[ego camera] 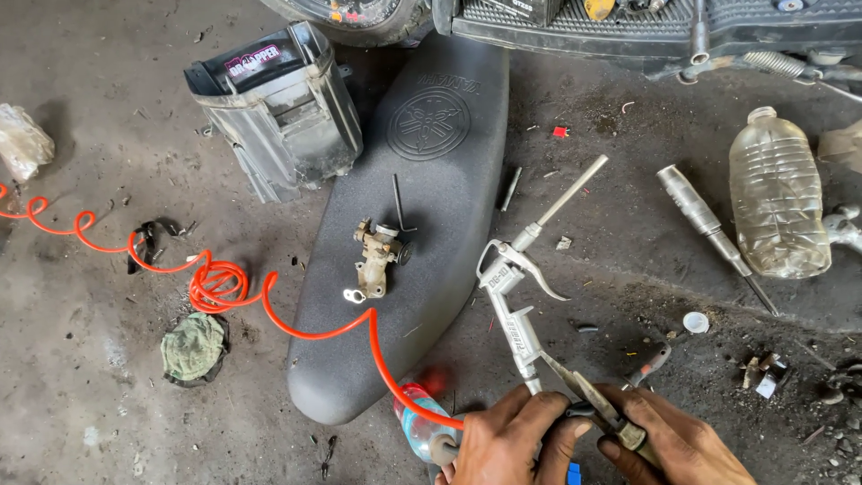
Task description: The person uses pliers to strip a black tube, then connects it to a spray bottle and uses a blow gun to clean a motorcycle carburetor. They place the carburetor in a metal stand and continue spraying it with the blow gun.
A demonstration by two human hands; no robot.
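Air blow gun (516,296) lies on the concrete floor just right of the black scooter seat (422,233), its metal nozzle pointing up and away from the seat, its base end hidden inside the left hand (507,445). That hand's fingers are curled closed around the gun's base, where the orange coiled hose (215,287) arrives after crossing the seat's lower end. The right hand (682,445), farther right of the seat, grips pliers (597,404), fingers closed on the handles; the plier tips meet the gun's base, though the exact contact point is hard to make out. Both wrists are cut off by the bottom edge. A small carburettor (377,256) rests on the seat. A plastic bottle (777,193) lies well right of the seat.
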